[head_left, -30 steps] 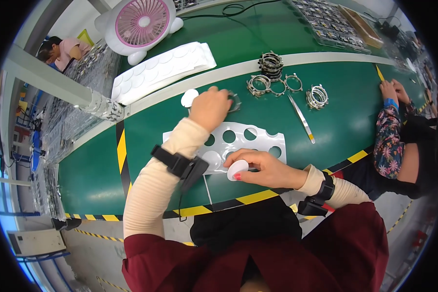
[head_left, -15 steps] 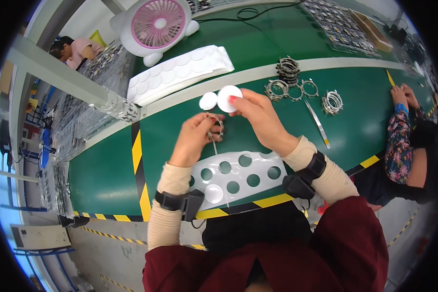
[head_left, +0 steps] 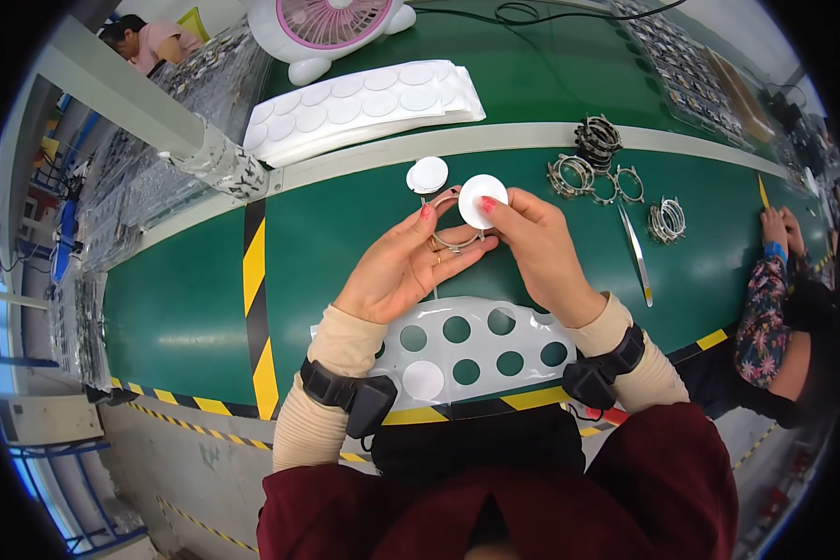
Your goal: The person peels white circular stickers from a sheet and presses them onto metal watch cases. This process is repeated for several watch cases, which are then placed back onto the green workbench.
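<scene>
My left hand holds a thin metal ring, shaped like a watch case, between thumb and fingers. A white round disc is pinched in my right hand, with the thumb on its face. The disc overlaps the ring's right side from above; whether they touch, I cannot tell. Just beyond my hands, another white disc sits atop a thin stand. Nearer me lies a white perforated sheet with round holes and one white disc on it.
To the right are stacked dark rings, silver rings and tweezers. White sheets with round stickers lie behind the rail, beside a fan. A post stands left. A co-worker's hands are at far right.
My hands have come together, bringing the disc over the ring. My left hand has turned its palm upward, with its fingers more extended. The whole view has shifted a little.
</scene>
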`<state>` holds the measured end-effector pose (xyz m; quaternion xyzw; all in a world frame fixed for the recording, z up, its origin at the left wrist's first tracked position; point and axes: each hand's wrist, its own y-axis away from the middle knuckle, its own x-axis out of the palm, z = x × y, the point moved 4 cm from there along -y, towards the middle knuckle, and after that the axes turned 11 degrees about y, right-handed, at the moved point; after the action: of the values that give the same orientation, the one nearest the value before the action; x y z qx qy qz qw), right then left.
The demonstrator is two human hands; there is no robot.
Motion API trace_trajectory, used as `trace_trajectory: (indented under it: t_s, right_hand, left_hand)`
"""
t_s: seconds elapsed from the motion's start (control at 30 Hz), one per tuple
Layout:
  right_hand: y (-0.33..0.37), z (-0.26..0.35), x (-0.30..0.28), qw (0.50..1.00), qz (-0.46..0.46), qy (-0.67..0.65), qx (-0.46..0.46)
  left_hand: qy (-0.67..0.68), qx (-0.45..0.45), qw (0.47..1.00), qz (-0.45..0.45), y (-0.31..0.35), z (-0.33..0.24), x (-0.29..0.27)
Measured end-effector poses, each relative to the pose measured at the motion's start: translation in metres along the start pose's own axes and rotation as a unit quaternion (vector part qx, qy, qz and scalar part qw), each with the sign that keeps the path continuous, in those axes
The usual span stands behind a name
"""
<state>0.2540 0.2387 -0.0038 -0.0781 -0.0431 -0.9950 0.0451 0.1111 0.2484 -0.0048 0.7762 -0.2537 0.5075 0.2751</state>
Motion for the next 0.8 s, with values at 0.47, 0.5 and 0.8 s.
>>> trace_trajectory:
  t_s: [0.47,0.5,0.8]
  right_hand:
    - [0.003,-0.009,0.014,0.999,-0.018,0.04,-0.009]
    - [0.003,-0.01,0.013,0.998,-0.016,0.062,-0.011]
    - [0.003,-0.01,0.014,0.992,-0.022,0.121,-0.016]
  left_hand:
    - [0.008,0.031,0.993,-0.113,-0.003,0.014,-0.016]
    - [0.004,0.032,0.993,-0.111,-0.003,0.014,-0.015]
    - [0.001,0.033,0.992,-0.119,-0.002,0.013,-0.015]
